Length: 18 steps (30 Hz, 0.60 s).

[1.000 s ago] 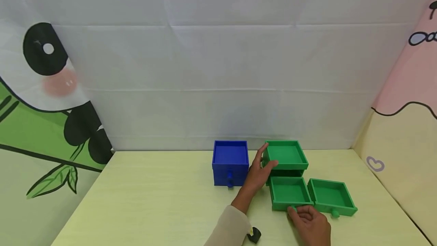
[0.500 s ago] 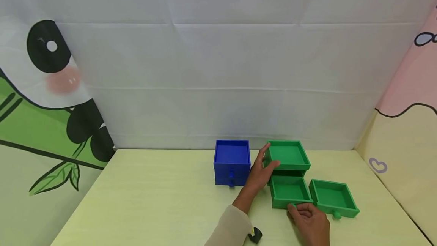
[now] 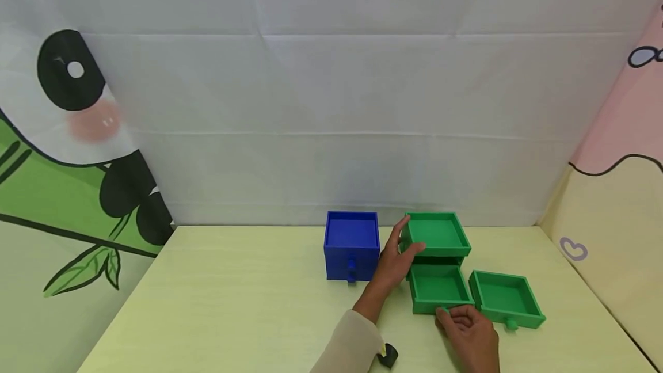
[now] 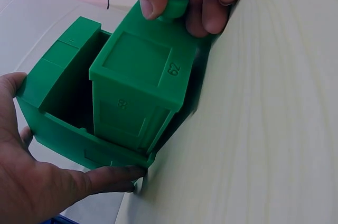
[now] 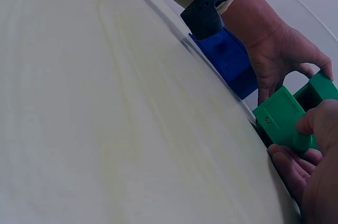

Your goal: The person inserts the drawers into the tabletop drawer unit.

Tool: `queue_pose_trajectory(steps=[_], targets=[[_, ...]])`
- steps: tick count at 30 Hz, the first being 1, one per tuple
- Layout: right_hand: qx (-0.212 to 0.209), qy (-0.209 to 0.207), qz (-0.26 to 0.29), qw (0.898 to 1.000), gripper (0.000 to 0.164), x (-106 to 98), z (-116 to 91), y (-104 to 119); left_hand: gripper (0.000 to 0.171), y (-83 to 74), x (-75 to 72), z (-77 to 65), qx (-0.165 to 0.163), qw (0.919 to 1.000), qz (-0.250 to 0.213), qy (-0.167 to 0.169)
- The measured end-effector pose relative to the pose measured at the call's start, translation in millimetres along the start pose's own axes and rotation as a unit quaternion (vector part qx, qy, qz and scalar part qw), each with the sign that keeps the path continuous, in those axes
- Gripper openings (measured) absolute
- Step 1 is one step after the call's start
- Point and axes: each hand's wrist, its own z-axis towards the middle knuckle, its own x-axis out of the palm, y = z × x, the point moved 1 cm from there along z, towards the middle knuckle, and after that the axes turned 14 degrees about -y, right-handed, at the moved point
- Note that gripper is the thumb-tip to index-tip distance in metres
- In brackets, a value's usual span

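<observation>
A small green drawer cabinet (image 3: 438, 231) stands near the back of the table. My left hand (image 3: 392, 266) holds it by its left side, thumb at the front; the left wrist view shows that hand spanning the cabinet's walls. Its lower drawer (image 3: 440, 284) sticks well out of the slot, and no contents show inside. With thumb and fingers my right hand (image 3: 472, 335) pinches the drawer's round knob (image 4: 175, 6). A second green drawer (image 3: 506, 293), pulled free of the cabinet, lies on the table to the right with its knob facing front.
To the left of the green cabinet stands a blue drawer cabinet (image 3: 352, 246), its knobs facing front. A grey-white cloth (image 3: 290, 102) hangs behind the pale wooden table (image 3: 233, 298). A black wrist device (image 5: 203, 15) sits on my left wrist.
The lower green drawer has slid slightly inward, and my right hand has moved with it. My left hand keeps its hold on the cabinet. The head view has shifted a little.
</observation>
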Motion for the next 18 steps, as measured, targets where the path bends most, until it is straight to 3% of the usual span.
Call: queue_pose_trajectory(steps=[8,15,18], targets=[[0.0,-0.001,-0.002,1.0,0.034,-0.2,-0.3,0.5,0.061,-0.8,-0.6,-0.8,-0.001,1.0,-0.001,0.004],[-0.002,0.0,-0.007,1.0,0.041,-1.3,0.1,1.0,0.061,-2.1,-1.4,-1.1,-0.002,1.0,-0.005,0.004],[0.003,0.0,-0.005,1.0,0.037,-2.0,-1.2,1.4,0.061,-1.7,-1.3,-1.3,-0.005,1.0,-0.004,0.005]])
